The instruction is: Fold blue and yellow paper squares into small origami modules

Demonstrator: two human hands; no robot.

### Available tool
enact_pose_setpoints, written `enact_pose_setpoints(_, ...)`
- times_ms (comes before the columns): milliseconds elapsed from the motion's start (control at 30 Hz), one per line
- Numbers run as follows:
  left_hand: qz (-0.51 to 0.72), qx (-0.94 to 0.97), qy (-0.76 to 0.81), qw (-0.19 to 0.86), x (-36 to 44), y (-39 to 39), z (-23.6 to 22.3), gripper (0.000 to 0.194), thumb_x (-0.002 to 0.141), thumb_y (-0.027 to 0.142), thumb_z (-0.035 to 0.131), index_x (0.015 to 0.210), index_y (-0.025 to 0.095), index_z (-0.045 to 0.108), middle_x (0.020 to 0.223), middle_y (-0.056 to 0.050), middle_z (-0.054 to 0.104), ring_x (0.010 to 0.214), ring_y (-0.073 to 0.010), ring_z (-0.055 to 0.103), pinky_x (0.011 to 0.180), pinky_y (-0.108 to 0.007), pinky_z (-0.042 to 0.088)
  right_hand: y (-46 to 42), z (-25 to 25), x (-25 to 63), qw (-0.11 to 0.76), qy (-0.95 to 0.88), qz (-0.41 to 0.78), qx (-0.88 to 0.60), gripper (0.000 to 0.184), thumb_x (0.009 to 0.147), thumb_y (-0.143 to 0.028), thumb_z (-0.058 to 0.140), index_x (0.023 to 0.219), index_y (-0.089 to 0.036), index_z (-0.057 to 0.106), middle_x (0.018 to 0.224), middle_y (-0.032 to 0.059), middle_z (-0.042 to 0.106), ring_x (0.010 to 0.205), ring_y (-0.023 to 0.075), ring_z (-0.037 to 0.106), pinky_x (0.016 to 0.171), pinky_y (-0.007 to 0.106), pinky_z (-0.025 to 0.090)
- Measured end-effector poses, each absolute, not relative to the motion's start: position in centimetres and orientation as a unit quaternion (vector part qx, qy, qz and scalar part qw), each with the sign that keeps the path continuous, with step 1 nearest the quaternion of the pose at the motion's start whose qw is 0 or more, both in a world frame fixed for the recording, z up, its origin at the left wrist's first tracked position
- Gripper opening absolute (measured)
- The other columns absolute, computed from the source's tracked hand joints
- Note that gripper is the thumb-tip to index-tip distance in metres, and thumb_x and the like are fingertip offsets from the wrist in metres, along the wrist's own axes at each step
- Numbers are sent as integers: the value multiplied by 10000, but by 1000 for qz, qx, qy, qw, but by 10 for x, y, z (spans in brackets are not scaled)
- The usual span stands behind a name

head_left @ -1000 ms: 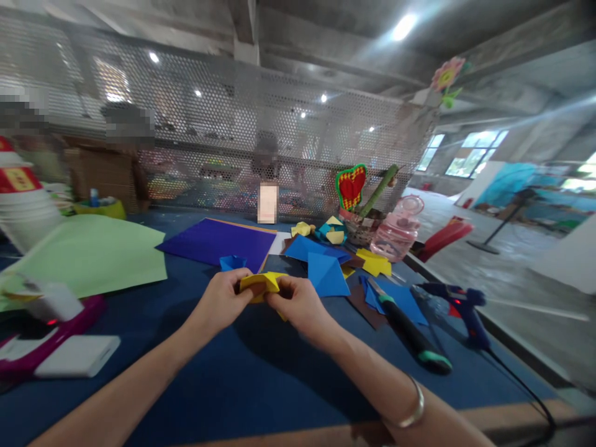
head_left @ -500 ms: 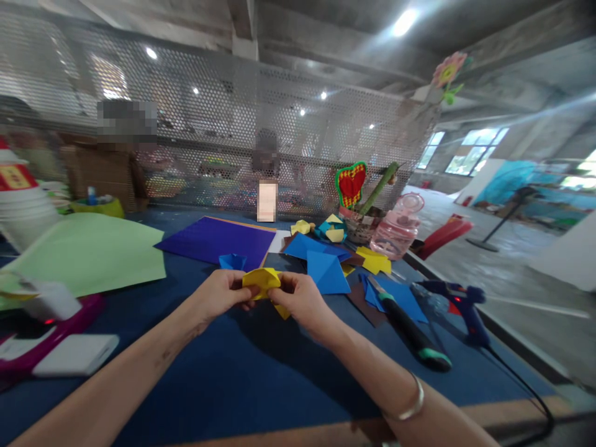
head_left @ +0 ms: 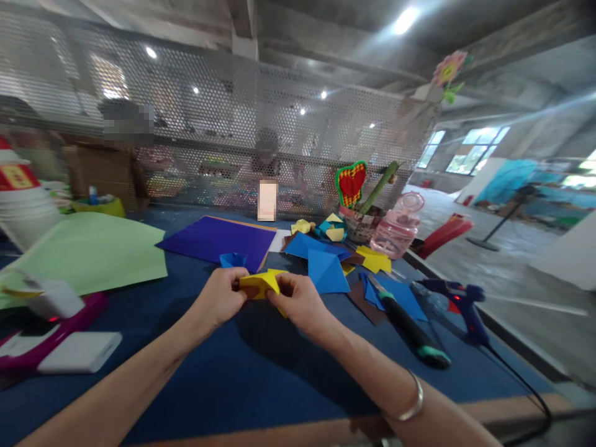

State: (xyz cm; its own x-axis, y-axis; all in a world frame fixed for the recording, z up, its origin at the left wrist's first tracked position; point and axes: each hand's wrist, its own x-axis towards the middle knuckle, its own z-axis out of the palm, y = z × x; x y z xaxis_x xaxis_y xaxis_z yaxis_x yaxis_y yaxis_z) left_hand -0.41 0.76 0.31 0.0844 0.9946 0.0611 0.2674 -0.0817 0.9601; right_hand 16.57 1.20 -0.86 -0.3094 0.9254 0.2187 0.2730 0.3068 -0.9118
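A folded piece of yellow paper (head_left: 259, 284) is held in the air above the blue table (head_left: 279, 372), its folds standing up in points. My left hand (head_left: 224, 294) pinches its left end between thumb and fingers. At the right end my right hand (head_left: 300, 301) grips it the same way, and some fingertips are hidden behind the paper. Just beyond my left hand lies a small folded blue paper piece (head_left: 233, 259). Flat blue paper squares (head_left: 327, 271) lie beyond my right hand.
Purple sheets (head_left: 218, 239) and a light green sheet (head_left: 107, 251) cover the left and back. On the right lie a black-and-green utility knife (head_left: 412, 332) and a corded glue gun (head_left: 465, 304). A pink bottle (head_left: 397, 226) stands behind, before a perforated metal screen (head_left: 195, 124).
The yellow paper has changed shape between my hands: its top now opens out and a point sticks up toward the right. My left hand has shifted slightly.
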Motion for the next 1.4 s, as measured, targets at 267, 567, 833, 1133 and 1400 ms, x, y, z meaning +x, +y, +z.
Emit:
enact_pose_setpoints(267, 336, 618, 551, 450, -4, 7, 6, 234, 656, 392, 640, 647, 159, 622, 444, 22, 563, 376, -102, 457, 408, -214, 301, 18, -8, 169, 418, -663, 430, -448, 146, 709, -191, 580, 797, -129, 678, 647, -8, 606, 581, 106, 496, 540, 207, 386)
enact_pose_setpoints(567, 297, 711, 535, 347, -9, 12, -7, 335, 740, 463, 577, 567, 177, 596, 430, 27, 525, 410, -118, 466, 431, -217, 303, 19, -9, 172, 386, -700, 422, -429, 189, 700, -168, 542, 812, -134, 691, 698, 5, 632, 609, 112, 512, 545, 206, 379)
enact_pose_setpoints(833, 404, 697, 473, 358, -5, 11, -3, 213, 762, 339, 580, 842, 170, 681, 791, -27, 708, 724, -173, 633, 655, -241, 471, 17, -11, 174, 337, -746, 366, -442, 81, 686, -179, 552, 624, -163, 602, 538, -47, 497, 526, 88, 433, 472, 186, 284)
enact_pose_setpoints(1133, 398, 700, 474, 356, -4, 8, 1, 180, 717, 271, 598, 819, 165, 701, 772, -33, 720, 720, -177, 643, 663, -249, 482, 9, -1, 171, 314, -747, 395, -434, 80, 687, -139, 537, 646, -155, 603, 571, -47, 474, 549, 87, 395, 490, 194, 280)
enact_pose_setpoints(1400, 412, 688, 496, 332, -6, 9, -4, 214, 662, 138, 551, 818, 160, 696, 766, -35, 724, 703, -186, 662, 663, -261, 500, 11, -4, 171, 304, -750, 410, -421, 193, 812, -267, 528, 688, -153, 622, 593, -23, 550, 545, 100, 449, 501, 211, 300)
